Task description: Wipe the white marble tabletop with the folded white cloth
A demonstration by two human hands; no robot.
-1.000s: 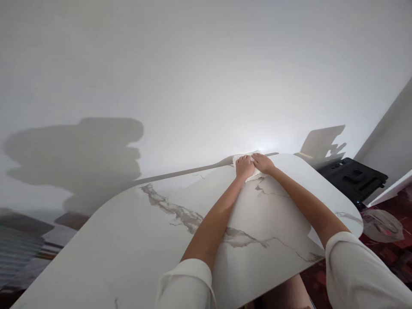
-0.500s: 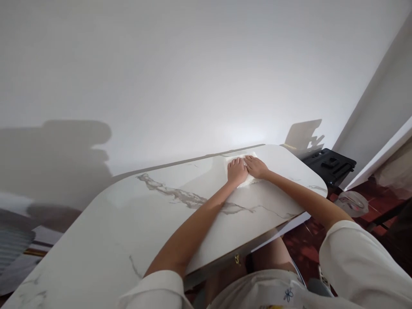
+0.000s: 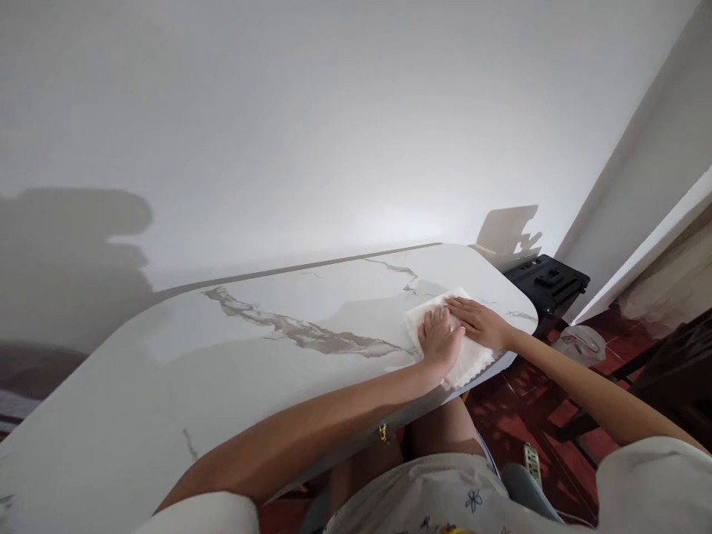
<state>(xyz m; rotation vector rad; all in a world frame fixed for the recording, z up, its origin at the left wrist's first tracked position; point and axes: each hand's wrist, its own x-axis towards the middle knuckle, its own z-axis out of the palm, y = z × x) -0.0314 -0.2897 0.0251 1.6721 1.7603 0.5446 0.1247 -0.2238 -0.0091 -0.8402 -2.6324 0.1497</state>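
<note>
A white cloth (image 3: 470,360) with a wavy edge lies spread on the marble-patterned table (image 3: 311,274), close to its front edge near the right end. My left hand (image 3: 439,343) presses on the cloth's middle, fingers apart and slightly bent. Beside it, my right hand (image 3: 479,323) rests flat on the cloth's far right part with fingers stretched out. The two hands almost touch, the right fingertips reaching just past the left hand. Part of the cloth is hidden under both palms.
A plain wall (image 3: 278,148) runs along the table's far edge. Past the right end stand a black case (image 3: 550,280) and a clear plastic bag (image 3: 580,345) on the red tiled floor. A power strip (image 3: 532,463) lies below on the right.
Both hands and the cloth have moved from near the table's far edge toward me and to the right, up to the front edge. My view has shifted slightly.
</note>
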